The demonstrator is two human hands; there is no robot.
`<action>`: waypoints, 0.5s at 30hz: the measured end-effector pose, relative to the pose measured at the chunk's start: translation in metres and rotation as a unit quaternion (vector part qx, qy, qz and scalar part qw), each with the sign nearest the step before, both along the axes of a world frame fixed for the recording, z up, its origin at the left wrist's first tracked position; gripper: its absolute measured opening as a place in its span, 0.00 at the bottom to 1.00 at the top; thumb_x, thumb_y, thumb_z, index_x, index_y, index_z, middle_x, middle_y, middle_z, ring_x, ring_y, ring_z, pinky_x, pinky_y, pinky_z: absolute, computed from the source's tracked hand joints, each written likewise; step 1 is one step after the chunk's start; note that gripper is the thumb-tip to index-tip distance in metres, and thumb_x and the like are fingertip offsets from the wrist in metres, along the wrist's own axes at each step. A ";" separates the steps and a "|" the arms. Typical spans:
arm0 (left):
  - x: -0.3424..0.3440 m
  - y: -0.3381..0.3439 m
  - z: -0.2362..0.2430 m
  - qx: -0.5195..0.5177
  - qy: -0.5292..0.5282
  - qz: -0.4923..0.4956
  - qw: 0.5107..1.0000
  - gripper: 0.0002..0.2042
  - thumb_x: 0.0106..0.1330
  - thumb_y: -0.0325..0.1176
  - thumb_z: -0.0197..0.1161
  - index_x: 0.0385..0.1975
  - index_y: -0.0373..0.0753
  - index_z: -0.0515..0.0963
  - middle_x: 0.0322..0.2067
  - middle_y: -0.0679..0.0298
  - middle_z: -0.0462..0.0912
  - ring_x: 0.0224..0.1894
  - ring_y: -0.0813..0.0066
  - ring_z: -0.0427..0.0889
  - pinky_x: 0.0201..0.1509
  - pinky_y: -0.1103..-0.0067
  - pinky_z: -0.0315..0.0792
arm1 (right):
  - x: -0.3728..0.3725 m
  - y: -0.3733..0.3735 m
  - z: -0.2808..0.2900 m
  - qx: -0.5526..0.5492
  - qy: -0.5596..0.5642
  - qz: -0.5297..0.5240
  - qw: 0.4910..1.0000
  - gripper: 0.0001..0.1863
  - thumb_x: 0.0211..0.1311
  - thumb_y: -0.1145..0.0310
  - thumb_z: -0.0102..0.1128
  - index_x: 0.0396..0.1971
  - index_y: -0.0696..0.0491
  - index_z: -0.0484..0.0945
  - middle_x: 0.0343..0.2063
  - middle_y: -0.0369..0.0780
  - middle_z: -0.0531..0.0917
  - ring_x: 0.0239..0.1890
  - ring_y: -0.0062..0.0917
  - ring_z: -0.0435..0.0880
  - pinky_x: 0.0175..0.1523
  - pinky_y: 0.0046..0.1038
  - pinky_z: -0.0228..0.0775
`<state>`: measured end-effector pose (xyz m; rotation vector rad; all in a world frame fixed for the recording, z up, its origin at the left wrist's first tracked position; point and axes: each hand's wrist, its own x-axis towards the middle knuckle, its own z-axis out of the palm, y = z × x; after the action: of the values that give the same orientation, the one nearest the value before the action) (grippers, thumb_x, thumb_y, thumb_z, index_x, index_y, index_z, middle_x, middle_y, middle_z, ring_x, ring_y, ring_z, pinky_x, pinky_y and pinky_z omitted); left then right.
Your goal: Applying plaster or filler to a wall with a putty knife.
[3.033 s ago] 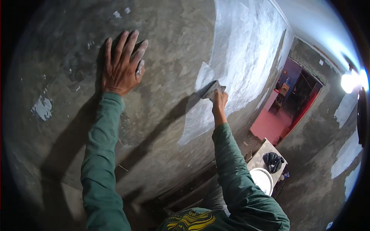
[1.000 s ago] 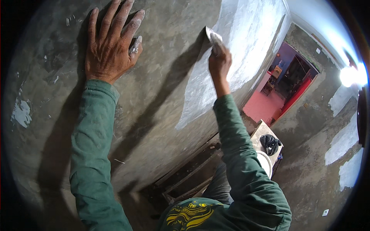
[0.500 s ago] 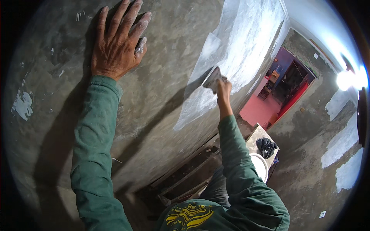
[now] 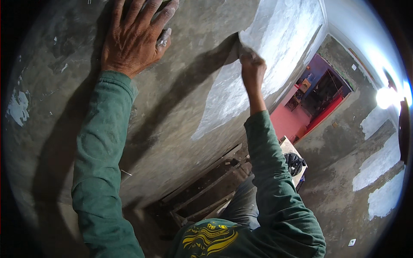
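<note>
My left hand (image 4: 133,38) lies against the grey cement wall (image 4: 180,86) at the upper left, fingers spread, with white residue on its thumb and fingertips. My right hand (image 4: 253,69) grips a putty knife (image 4: 244,45) against the wall, at the left border of a broad white coated patch (image 4: 284,47). The knife is partly hidden by my fingers and shade. Both forearms, in green sleeves, come up from the lower edge, and their long shadows fall on the wall.
A doorway (image 4: 320,96) at the right opens onto a pink-floored room. A glaring lamp (image 4: 385,98) is beside the right wall, which has white patches. Below my right arm are a pale board (image 4: 287,146) with a black plastic bag (image 4: 293,163) and some dark wooden framing (image 4: 206,193).
My right hand with the putty knife has moved up the wall since half a second ago, after similar up and down movement earlier. My left hand appears higher in the picture, still against the wall.
</note>
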<state>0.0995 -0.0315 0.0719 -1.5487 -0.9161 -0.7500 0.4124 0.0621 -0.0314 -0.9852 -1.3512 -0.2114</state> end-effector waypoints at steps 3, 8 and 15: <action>0.002 -0.002 -0.001 -0.012 -0.019 0.010 1.000 0.27 0.62 0.45 0.66 0.61 0.46 0.77 0.72 0.56 0.65 0.77 0.57 0.56 0.81 0.50 0.45 | 0.003 -0.019 -0.030 -0.109 -0.057 0.008 0.992 0.15 0.64 0.70 0.59 0.47 0.59 0.87 0.38 0.48 0.91 0.40 0.28 0.89 0.49 0.29 0.78; 0.004 -0.001 0.001 -0.012 -0.008 -0.008 1.000 0.26 0.60 0.42 0.66 0.61 0.44 0.78 0.71 0.56 0.65 0.77 0.56 0.57 0.81 0.49 0.46 | 0.043 -0.017 0.007 -0.050 0.001 0.012 0.999 0.14 0.63 0.70 0.62 0.47 0.57 0.87 0.38 0.52 0.89 0.42 0.37 0.91 0.49 0.32 0.78; 0.006 0.003 -0.004 0.017 -0.017 -0.014 1.000 0.27 0.57 0.38 0.68 0.59 0.42 0.78 0.71 0.55 0.66 0.76 0.54 0.58 0.80 0.48 0.47 | 0.042 0.007 0.039 0.001 -0.099 -0.054 0.994 0.16 0.65 0.69 0.62 0.51 0.53 0.87 0.41 0.49 0.89 0.45 0.37 0.90 0.51 0.32 0.78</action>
<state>0.1050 -0.0285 0.0679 -1.5251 -0.9028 -0.8099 0.4546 0.0692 0.0076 -1.0591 -1.4776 -0.4015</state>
